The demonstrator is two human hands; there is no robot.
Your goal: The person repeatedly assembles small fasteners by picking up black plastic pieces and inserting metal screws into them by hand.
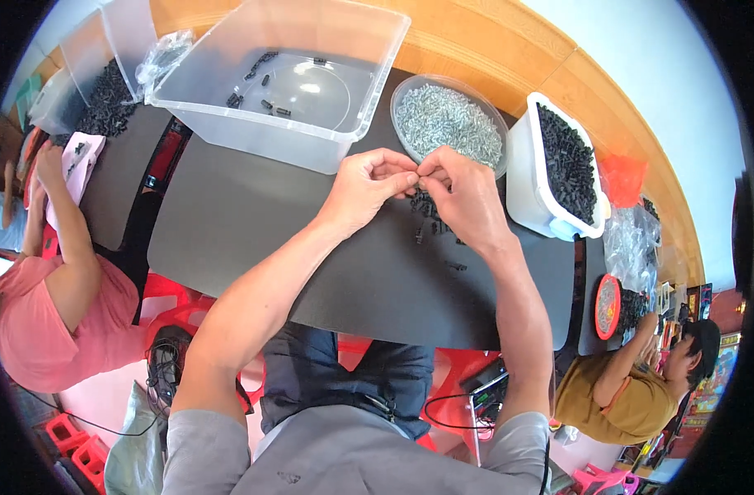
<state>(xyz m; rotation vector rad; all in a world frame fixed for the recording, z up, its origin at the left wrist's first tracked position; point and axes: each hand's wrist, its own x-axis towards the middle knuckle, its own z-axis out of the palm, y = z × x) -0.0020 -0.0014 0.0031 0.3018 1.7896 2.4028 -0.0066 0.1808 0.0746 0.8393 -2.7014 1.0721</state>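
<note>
My left hand (pixel 362 194) and my right hand (pixel 466 196) meet above the dark table (pixel 245 219), thumbs and forefingers pinched together at the tips. Whatever sits between the fingertips is too small to make out. Right below them lies a loose heap of small black plastic parts (pixel 427 208), partly hidden by my right hand. One black part (pixel 456 266) lies apart, nearer to me. Just beyond my hands stands a round clear bowl (pixel 399 99) full of small silvery pieces (pixel 449 124) that look like springs.
A large clear plastic bin (pixel 253 136) with a few black parts stands at the back left. To the right is a white tub (pixel 521 169) heaped with black parts (pixel 568 161). A person in pink (pixel 59 322) works at left, another in a brown shirt (pixel 616 400) at right.
</note>
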